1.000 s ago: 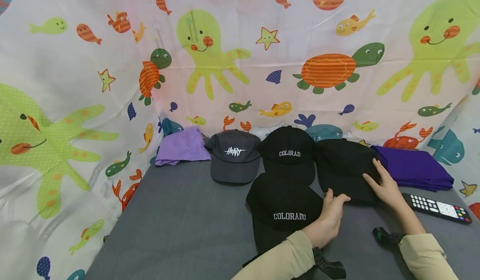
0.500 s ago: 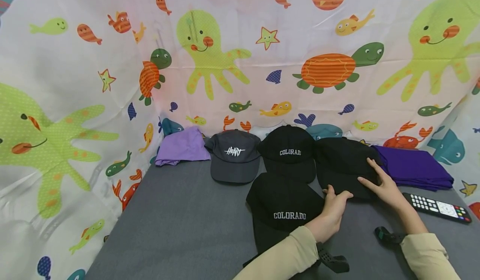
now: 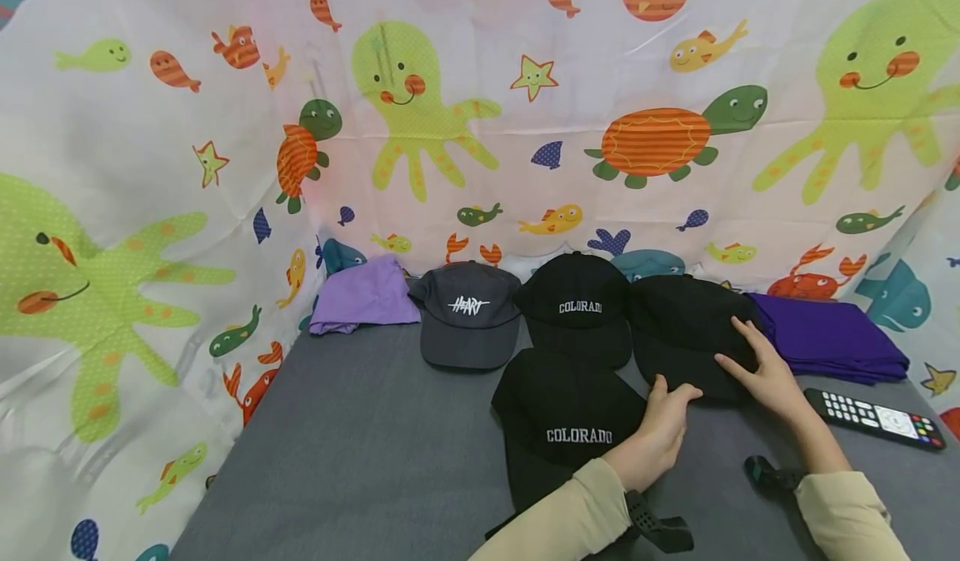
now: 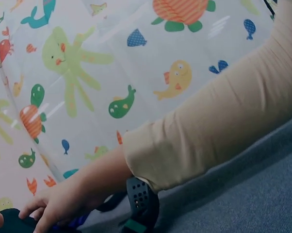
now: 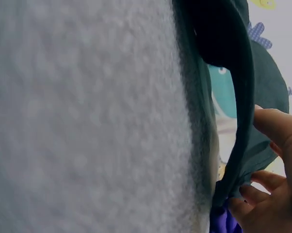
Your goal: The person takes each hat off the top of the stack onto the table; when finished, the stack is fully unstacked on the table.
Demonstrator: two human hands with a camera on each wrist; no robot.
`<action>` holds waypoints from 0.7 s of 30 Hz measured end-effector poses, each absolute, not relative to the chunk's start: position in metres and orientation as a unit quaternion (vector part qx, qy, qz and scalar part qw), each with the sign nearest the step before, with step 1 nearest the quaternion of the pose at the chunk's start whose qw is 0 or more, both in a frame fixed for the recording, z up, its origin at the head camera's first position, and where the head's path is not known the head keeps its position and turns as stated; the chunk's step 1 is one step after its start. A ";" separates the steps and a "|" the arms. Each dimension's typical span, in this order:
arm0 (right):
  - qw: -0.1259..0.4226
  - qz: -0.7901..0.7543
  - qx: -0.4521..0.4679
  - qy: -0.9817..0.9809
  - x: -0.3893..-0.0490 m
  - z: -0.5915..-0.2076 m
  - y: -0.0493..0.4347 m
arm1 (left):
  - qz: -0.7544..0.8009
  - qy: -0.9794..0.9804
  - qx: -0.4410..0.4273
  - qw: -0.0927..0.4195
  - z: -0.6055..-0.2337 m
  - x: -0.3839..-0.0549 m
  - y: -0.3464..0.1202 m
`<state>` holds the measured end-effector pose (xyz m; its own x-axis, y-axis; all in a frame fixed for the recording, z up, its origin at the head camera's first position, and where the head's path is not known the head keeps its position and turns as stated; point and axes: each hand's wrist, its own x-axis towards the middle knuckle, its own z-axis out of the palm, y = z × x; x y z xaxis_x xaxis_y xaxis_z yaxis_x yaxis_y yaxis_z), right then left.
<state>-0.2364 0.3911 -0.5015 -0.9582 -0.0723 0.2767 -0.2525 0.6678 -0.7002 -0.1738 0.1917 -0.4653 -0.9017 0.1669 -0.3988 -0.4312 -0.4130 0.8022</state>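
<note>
Item, one plain black cap [image 3: 678, 315], on the counter [image 3: 360, 461] at my fingers: my left hand [image 3: 651, 436] pinches the brim at its front edge, and my right hand [image 3: 767, 373] rests on the cap's right side, thumb and index finger spread and fairly straight against it; how firmly the other right fingers press I cannot tell. Item, one black cap lettered COLORADO [image 3: 573, 398], just left of my left fingers, its lower part partly behind my beige sleeve [image 3: 558, 521]. Item, a second cap with the same lettering [image 3: 576, 290], beyond my left fingers and to their left, beside the plain one. Item, one dark grey cap lettered HEART [image 3: 468, 336], farther left in that back row. Item, one lilac cloth [image 3: 367, 294], leftmost, well apart from my fingers. Item, one folded purple cloth [image 3: 832, 336], just right of my right fingers. Item, one black remote control [image 3: 873, 418], lying to the right of my right hand, buttons up. Item, two dark wrist straps [image 3: 662, 529], one below each hand. Item, one sea-creature curtain [image 3: 461, 119], hanging beyond everything my fingers touch.
</note>
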 end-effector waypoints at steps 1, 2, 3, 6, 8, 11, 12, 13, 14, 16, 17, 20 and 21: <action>0.118 0.396 0.089 -0.906 -0.236 -0.501 0.389 | 0.834 0.505 -0.129 0.182 -0.465 -0.174 0.191; 0.123 0.395 0.089 -0.906 -0.236 -0.501 0.388 | 0.836 0.501 -0.128 0.183 -0.465 -0.174 0.190; 0.127 0.396 0.088 -0.905 -0.235 -0.500 0.386 | 0.837 0.500 -0.126 0.184 -0.465 -0.173 0.189; 0.137 0.404 0.089 -0.900 -0.233 -0.497 0.379 | 0.841 0.496 -0.116 0.183 -0.462 -0.172 0.187; 0.136 0.406 0.086 -0.900 -0.230 -0.493 0.373 | 0.844 0.494 -0.104 0.183 -0.461 -0.169 0.186; 0.133 0.406 0.087 -0.900 -0.226 -0.489 0.366 | 0.849 0.488 -0.087 0.183 -0.459 -0.166 0.184; 0.132 0.405 0.086 -0.901 -0.225 -0.488 0.364 | 0.850 0.486 -0.082 0.184 -0.459 -0.165 0.183; 0.132 0.403 0.087 -0.902 -0.224 -0.486 0.362 | 0.850 0.488 -0.077 0.184 -0.458 -0.164 0.182; 0.133 0.404 0.089 -0.901 -0.223 -0.485 0.360 | 0.849 0.491 -0.072 0.183 -0.458 -0.163 0.181; 0.137 0.404 0.093 -0.900 -0.221 -0.483 0.357 | 0.846 0.496 -0.064 0.184 -0.457 -0.161 0.179; 0.137 0.404 0.096 -0.899 -0.220 -0.482 0.355 | 0.845 0.499 -0.059 0.184 -0.456 -0.159 0.178; 0.140 0.405 0.104 -0.898 -0.217 -0.480 0.351 | 0.838 0.512 -0.046 0.183 -0.454 -0.154 0.176; 0.140 0.405 0.105 -0.897 -0.216 -0.479 0.350 | 0.834 0.518 -0.043 0.185 -0.454 -0.153 0.175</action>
